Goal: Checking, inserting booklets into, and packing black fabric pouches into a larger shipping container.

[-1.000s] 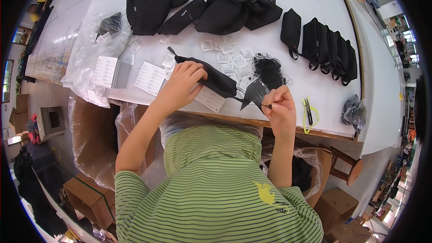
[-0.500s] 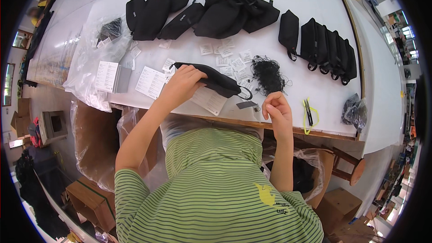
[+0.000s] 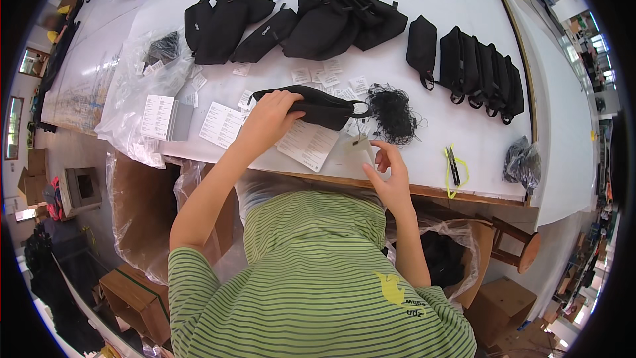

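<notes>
A black zip pouch (image 3: 321,109) lies in the grip of my left hand (image 3: 275,113), fingers over its top and thumb below. At its right end is a black loop (image 3: 362,110). Below that loop hangs a pale, blurred tag (image 3: 358,151) with a small dark piece at its top. Beside the tag is my right hand (image 3: 391,167), its fingers bent and apart from the thumb. Whether a fingertip touches the tag I cannot tell. Under the pouch lies a printed white card (image 3: 308,146), partly covered. A tangle of black strings (image 3: 392,114) sits right of the pouch.
Black pouches (image 3: 324,30) are heaped at the back, with several more in a row (image 3: 480,69) at the right. Small white labels (image 3: 324,78) lie scattered. Left are a card stack (image 3: 158,118) and a clear plastic bag (image 3: 132,86). Black-and-yellow snips (image 3: 454,166) lie near the front edge.
My right hand has moved left, toward the pouch. The tag has swung from its dark side to a pale one and sits further left. My left hand keeps its hold, with the pouch slightly turned.
</notes>
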`<state>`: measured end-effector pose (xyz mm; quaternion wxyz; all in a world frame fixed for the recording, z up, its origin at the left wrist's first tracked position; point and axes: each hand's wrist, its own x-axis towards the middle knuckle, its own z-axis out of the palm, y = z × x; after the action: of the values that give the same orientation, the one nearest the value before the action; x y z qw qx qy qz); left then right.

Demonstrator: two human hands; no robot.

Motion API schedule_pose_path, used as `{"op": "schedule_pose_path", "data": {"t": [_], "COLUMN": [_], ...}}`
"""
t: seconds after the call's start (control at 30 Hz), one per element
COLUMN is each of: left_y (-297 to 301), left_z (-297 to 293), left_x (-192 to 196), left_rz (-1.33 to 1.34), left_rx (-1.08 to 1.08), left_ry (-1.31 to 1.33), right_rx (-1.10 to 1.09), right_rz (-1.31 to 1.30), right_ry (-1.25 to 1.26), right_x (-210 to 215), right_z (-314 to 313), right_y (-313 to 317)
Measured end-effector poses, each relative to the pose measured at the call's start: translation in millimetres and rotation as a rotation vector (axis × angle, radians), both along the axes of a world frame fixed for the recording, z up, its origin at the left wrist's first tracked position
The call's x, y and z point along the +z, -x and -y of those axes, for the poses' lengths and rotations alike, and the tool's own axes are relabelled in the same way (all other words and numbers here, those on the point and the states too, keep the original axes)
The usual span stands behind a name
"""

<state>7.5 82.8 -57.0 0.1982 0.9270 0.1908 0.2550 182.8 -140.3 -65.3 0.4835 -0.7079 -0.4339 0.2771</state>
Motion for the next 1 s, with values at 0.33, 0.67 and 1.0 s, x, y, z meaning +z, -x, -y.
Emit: {"op": "schedule_pose_path", "data": {"t": [0.33, 0.67, 1.0], "left_y": [-5.9, -7.4, 48.0], "left_z": [-3.2, 0.7, 33.3], "left_x": [-11.1, 8.5, 51.3], "left_rz": [0.069, 0.162, 0.078], "left_rx": [0.002, -0.006, 0.055], "left_ry": [0.020, -0.025, 0.095], "right_rx": [-0.011, -0.086, 0.225], "right_rz": [0.161, -0.209, -0.862], "right_ry": [-0.005, 0.014, -0.283], "right_x": [-3.5, -8.8, 59.9], "right_z": [-28.8, -39.6, -2.5], "right_y": [3.3, -7.3, -50.6]}}
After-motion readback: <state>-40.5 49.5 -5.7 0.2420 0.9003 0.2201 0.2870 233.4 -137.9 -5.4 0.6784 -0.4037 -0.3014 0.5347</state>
